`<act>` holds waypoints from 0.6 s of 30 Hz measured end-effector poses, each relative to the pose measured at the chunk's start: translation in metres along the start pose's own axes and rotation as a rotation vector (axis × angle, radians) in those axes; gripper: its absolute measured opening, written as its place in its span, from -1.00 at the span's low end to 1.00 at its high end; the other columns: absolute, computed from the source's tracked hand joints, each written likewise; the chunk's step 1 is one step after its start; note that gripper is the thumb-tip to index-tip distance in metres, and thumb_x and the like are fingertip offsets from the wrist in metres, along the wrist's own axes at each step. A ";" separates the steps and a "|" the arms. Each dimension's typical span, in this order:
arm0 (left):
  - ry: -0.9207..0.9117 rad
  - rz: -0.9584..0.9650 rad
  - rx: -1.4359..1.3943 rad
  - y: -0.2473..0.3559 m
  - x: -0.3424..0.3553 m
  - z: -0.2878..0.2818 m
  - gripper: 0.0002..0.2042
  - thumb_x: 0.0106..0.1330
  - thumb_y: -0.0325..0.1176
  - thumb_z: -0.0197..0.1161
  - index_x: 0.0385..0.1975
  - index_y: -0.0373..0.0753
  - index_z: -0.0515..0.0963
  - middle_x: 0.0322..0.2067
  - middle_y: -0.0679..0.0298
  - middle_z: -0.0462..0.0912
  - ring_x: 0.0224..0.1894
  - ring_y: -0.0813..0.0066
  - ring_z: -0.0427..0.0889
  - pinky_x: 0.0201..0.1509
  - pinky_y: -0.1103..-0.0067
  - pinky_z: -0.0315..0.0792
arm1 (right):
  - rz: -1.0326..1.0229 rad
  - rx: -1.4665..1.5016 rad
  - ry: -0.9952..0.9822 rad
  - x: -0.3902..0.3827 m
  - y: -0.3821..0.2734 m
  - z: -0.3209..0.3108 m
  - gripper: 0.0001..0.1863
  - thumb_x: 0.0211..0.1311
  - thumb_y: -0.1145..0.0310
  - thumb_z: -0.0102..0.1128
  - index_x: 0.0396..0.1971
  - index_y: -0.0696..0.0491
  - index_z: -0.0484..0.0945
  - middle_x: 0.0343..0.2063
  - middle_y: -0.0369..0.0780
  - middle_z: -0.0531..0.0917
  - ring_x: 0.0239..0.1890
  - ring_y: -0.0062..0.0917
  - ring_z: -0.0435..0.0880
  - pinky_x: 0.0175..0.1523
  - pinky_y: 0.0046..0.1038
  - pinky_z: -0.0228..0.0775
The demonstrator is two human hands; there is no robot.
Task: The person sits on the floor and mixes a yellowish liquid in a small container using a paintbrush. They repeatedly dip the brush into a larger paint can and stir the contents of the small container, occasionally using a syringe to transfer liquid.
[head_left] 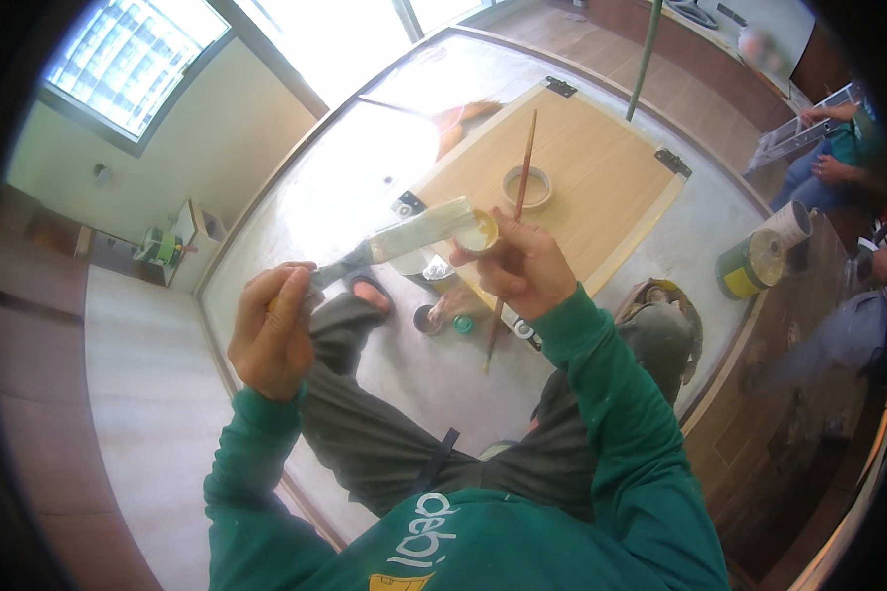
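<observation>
My left hand (272, 325) is closed on the yellow handle of a flat tool (419, 227), whose long pale head reaches over to my right hand (517, 258). That hand grips a small round container (478, 234) with yellowish contents against the tool's head. Below them lies a light wooden panel (601, 177) with metal hinges, bearing a tape roll (512, 197) and a slim brush (528, 148). A second thin stick (493, 350) reaches down past the panel's edge. Near my legs are a dark cup (426, 318), a green lid (462, 324) and crumpled silvery material (438, 273).
Two cans (749, 264) stand at right. Co-workers in green and grey (833, 158) are beside an aluminium ladder (769, 138) at the far right. A green pole (641, 69) rises behind the panel. A small machine with green parts (163, 246) is at left, below a window.
</observation>
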State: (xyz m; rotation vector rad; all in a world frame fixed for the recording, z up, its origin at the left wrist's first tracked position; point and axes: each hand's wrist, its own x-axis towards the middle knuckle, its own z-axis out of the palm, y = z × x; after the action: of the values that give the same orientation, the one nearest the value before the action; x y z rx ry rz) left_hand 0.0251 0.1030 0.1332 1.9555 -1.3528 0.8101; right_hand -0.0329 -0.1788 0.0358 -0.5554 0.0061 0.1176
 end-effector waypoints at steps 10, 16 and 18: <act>-0.063 -0.115 0.007 0.002 -0.008 0.005 -0.67 0.18 -0.78 0.33 -0.03 -0.47 0.66 -0.14 0.01 0.68 -0.11 0.18 0.74 -0.04 0.47 0.64 | -0.011 -0.007 -0.031 0.000 0.000 -0.001 -0.55 0.60 0.06 -0.07 0.02 0.17 0.56 -0.19 0.06 0.74 -0.73 -0.73 0.20 -0.61 -0.71 0.10; -0.053 -0.087 0.038 -0.005 -0.008 -0.004 -0.66 0.16 -0.81 0.32 -0.04 -0.47 0.67 -0.14 0.02 0.67 -0.11 0.18 0.75 -0.06 0.49 0.65 | 0.001 0.009 0.004 -0.001 -0.002 0.002 -0.56 0.60 0.08 -0.06 0.06 0.17 0.55 -0.19 0.09 0.72 -0.73 -0.74 0.19 -0.61 -0.71 0.09; -0.049 -0.078 0.057 -0.009 -0.007 -0.007 -0.66 0.16 -0.81 0.32 -0.04 -0.47 0.67 -0.14 0.01 0.67 -0.11 0.18 0.75 -0.06 0.49 0.65 | -0.005 0.004 0.007 0.000 -0.002 0.001 -0.56 0.60 0.09 -0.07 0.07 0.17 0.55 -0.19 0.10 0.72 -0.74 -0.74 0.18 -0.61 -0.71 0.08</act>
State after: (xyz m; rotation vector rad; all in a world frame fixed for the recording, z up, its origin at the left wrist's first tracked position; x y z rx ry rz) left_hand 0.0301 0.1153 0.1307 2.0707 -1.2857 0.7766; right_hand -0.0330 -0.1802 0.0381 -0.5514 0.0120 0.1106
